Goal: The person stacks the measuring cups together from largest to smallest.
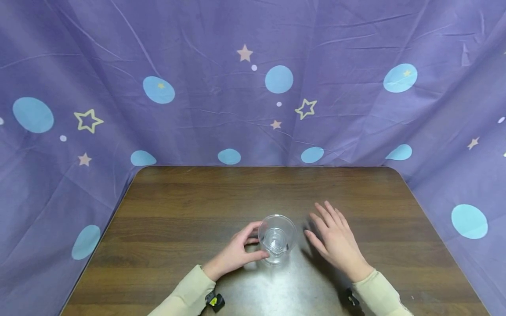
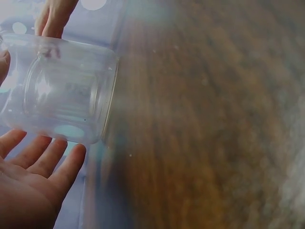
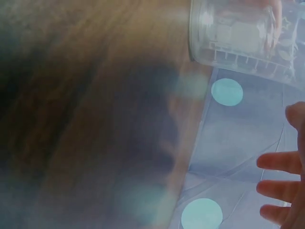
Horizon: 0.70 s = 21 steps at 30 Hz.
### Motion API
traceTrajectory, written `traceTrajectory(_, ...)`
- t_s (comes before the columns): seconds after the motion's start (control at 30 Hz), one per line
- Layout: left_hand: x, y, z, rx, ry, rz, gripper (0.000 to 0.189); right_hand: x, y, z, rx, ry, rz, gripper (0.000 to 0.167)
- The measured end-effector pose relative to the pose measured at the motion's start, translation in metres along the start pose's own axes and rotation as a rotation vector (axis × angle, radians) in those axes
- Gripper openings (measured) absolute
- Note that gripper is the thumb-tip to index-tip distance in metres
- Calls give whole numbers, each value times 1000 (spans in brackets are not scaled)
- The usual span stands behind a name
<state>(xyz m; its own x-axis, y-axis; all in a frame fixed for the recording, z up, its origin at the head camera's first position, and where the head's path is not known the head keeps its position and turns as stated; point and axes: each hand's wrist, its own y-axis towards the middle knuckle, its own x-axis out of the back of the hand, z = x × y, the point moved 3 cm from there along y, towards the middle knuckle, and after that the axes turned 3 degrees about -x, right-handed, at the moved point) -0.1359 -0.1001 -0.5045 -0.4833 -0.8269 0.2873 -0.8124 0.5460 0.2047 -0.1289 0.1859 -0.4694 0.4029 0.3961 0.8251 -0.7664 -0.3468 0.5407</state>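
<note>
A clear cup (image 1: 277, 239) stands upright on the wooden table, with tick lines along its wall (image 3: 245, 59) in the right wrist view. From the left, my left hand (image 1: 238, 249) holds it, thumb at the near side and fingers at the far side. The left wrist view has these fingertips (image 2: 59, 145) against the wall of the cup (image 2: 71, 93). My right hand (image 1: 337, 240) hovers to the right of the cup, apart from it, fingers spread and holding nothing. In the right wrist view its fingers (image 3: 280, 162) are extended.
The brown wooden table (image 1: 189, 193) has rounded far corners. A purple curtain (image 1: 205, 87) with blue dots and stars hangs behind the table and along both sides. Each wrist wears a black strapped device (image 1: 215, 301) by a pale sleeve (image 1: 186, 292).
</note>
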Motion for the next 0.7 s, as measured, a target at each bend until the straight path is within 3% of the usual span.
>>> traceTrajectory(0.27,0,0,-5,30,28,11,76,-5,-3,3,-79,-35,20,77)
traceTrajectory(0.4,0,1,-6,55,36,15,76,-7,-3,3,-104,-43,29,81)
traceTrajectory(0.7,1,-2,-7,42,60,13,75,-13,-4,3,-132,-61,39,87)
